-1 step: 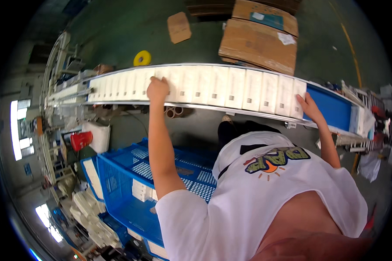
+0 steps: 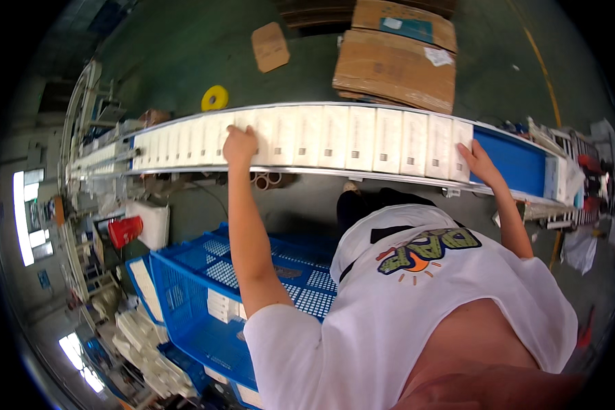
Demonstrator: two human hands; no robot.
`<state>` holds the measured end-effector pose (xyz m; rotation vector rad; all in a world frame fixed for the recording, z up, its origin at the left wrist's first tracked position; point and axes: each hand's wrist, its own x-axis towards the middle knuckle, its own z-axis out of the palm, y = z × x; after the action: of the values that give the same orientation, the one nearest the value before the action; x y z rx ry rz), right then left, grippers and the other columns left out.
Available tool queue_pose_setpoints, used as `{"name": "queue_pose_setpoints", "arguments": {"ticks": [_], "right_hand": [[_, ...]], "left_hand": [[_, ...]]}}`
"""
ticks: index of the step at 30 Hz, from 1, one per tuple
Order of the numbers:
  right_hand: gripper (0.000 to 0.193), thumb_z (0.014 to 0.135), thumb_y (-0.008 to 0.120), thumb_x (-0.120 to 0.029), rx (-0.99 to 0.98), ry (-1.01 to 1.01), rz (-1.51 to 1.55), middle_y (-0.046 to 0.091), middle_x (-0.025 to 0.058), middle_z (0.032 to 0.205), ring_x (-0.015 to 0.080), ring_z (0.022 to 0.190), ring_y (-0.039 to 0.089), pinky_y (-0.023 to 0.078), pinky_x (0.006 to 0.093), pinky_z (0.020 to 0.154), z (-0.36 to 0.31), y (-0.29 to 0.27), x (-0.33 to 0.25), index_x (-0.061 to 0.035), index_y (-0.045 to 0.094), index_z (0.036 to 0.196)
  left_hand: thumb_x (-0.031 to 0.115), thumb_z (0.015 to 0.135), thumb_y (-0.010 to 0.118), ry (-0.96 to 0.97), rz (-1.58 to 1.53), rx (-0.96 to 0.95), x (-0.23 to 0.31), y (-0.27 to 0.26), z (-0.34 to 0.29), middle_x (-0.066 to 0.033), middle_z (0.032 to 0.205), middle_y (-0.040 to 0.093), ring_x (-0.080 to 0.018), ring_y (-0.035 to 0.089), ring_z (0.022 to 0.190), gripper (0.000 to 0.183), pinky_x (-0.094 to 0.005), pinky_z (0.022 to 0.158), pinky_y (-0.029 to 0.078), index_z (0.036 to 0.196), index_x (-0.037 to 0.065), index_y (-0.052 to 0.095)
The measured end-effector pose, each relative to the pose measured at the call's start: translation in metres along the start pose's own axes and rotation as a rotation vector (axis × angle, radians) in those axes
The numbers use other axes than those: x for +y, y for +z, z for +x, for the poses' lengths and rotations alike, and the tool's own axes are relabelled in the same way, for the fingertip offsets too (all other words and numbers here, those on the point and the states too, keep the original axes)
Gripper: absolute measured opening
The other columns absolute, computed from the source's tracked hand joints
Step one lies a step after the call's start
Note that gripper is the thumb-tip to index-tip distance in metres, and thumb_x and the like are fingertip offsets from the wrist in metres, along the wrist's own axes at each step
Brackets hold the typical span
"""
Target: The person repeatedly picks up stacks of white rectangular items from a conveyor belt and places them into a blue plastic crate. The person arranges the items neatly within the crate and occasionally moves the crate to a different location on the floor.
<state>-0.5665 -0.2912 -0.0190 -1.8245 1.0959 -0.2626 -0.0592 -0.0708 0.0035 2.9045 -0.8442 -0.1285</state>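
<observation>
A long row of white flat packs (image 2: 328,140), each with a small grey square mark, stands side by side on a conveyor with a blue belt (image 2: 509,164). My left hand (image 2: 240,145) rests on the row left of its middle, its fingertips parted and touching the packs' upper faces. At the row's right end, my right hand (image 2: 480,164) lies against the last pack (image 2: 461,154) with its fingers apart. The undersides of both hands are hidden.
Behind the conveyor lie stacked cardboard (image 2: 395,68), a loose cardboard piece (image 2: 270,46) and a yellow roll (image 2: 214,98). Blue plastic crates (image 2: 184,301) holding white packs stand near my left side. A red container (image 2: 124,231) is farther left.
The whole scene has shifted slightly left in the view. Both hands keep about the same places along the row of packs.
</observation>
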Motion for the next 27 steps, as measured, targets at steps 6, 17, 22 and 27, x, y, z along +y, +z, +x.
{"name": "queue_pose_setpoints", "arguments": {"ticks": [6,17,22,27], "right_hand": [[0.055,0.088,0.055,-0.041,0.022,0.226,-0.116,0.057,0.0202,0.105,0.0204,0.098,0.054,0.043,0.0298,0.084,0.002,-0.056,0.03,0.0076,0.047,0.112],[0.062,0.08,0.058,-0.051,0.09,0.13,-0.201,0.06,0.0265,0.092,0.0344,0.087,0.061,0.047,0.0377,0.075,-0.018,-0.011,-0.011,0.007,0.05,0.099],[0.058,0.082,0.058,-0.05,0.119,0.159,0.024,0.06,0.024,0.096,0.0313,0.091,0.059,0.046,0.0355,0.078,-0.024,-0.018,0.01,0.0058,0.05,0.096],[0.061,0.085,0.055,-0.051,0.173,0.188,0.114,0.057,0.0239,0.106,0.0281,0.098,0.056,0.044,0.034,0.083,-0.039,-0.074,0.049,0.0068,0.049,0.104]], "left_hand": [[0.033,0.083,0.056,0.172,-0.166,-0.085,0.016,0.018,-0.03,-0.0194,0.105,0.06,-0.0367,0.058,0.095,0.039,-0.0445,0.079,0.045,0.107,0.002,0.053],[0.016,0.083,0.05,0.269,0.228,0.106,0.069,0.01,-0.079,-0.0209,0.097,0.053,-0.0353,0.054,0.091,0.027,-0.0421,0.074,0.048,0.1,-0.005,0.052],[0.024,0.087,0.05,0.233,0.211,-0.045,0.071,0.004,-0.054,-0.018,0.084,0.063,-0.0334,0.062,0.078,0.031,-0.0416,0.071,0.05,0.095,-0.005,0.057],[0.046,0.089,0.05,-0.123,-0.773,-0.718,0.069,0.013,-0.036,-0.0148,0.096,0.063,-0.027,0.061,0.091,0.058,-0.0338,0.081,0.048,0.107,-0.009,0.054]]}}
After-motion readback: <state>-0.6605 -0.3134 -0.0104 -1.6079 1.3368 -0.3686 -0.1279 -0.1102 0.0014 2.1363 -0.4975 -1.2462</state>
